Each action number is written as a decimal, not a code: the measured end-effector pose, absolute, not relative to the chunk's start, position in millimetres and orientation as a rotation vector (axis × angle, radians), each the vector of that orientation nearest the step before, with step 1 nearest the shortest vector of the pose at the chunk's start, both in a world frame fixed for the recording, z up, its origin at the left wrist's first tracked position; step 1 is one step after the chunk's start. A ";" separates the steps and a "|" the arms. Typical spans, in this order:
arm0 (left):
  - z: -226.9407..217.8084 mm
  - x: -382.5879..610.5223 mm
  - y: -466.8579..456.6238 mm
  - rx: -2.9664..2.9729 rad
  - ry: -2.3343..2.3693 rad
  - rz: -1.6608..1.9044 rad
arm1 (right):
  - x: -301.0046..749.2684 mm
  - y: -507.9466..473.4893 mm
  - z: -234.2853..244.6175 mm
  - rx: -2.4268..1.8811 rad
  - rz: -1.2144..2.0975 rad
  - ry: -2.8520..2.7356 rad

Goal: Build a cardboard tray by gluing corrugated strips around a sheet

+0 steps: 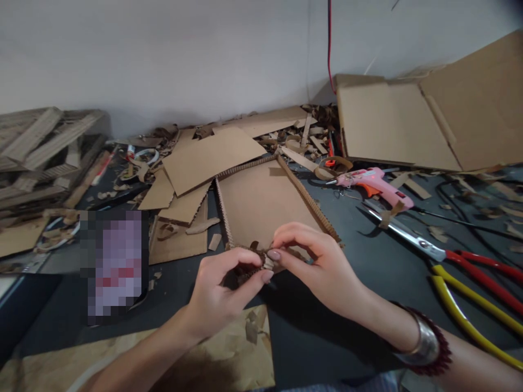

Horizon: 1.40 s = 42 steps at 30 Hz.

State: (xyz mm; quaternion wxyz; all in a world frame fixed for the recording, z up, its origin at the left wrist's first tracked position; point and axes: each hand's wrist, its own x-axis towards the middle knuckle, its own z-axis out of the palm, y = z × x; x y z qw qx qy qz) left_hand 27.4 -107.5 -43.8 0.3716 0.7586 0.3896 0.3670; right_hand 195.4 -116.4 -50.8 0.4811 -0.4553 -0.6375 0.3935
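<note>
- The left hand (pixel 216 294) is nearly closed, thumb and fingertips pinching the dark, curled end of a small corrugated cardboard strip (pixel 247 267).
- The right hand (pixel 314 261) is also nearly closed, its thumb and fingers gripping the strip's paler end (pixel 267 262); the two hands meet over it, just above the desk (pixel 310 337).
- The strip is being worked between both hands, with its ridged inner side showing; the fingers cover much of it, so its full length and exact shape are hard to make out.
- Directly beyond the hands lies a flat cardboard sheet (pixel 261 207) with ridged strips (pixel 310 198) standing along its edges; its near edge is hidden behind the hands.
- To the right are a pink glue gun (pixel 373 186) and long scissors (pixel 402 234) with red handles, beside a yellow-handled tool (pixel 469 310) whose head is cut off by the frame.
- Loose cardboard sheets (pixel 208 160) and scraps (pixel 314 130) cover the far part of the desk, and an open cardboard box (pixel 429 109) leans at the back right.
- A pixelated patch (pixel 114 264) hides whatever lies left of the hands.
</note>
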 end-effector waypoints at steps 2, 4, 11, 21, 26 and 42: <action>-44.0 26.5 -107.2 1.978 0.979 0.928 | 195.5 -116.5 -50.4 -1.089 1.015 -1.542; -43.0 26.3 -106.2 2.018 0.961 0.924 | 195.6 -117.3 -49.5 -1.073 1.031 -1.540; -37.6 30.5 -104.0 1.897 1.004 0.810 | 195.2 -120.0 -48.3 -1.060 0.852 -1.640; -39.2 29.5 -107.9 1.696 0.942 0.647 | 192.5 -124.3 -49.6 -1.026 0.815 -1.627; -39.4 28.6 -108.8 1.651 0.928 0.643 | 191.4 -125.2 -49.2 -1.011 0.834 -1.614; -43.2 25.8 -108.6 1.636 0.895 0.701 | 193.5 -121.6 -50.2 -1.030 0.945 -1.527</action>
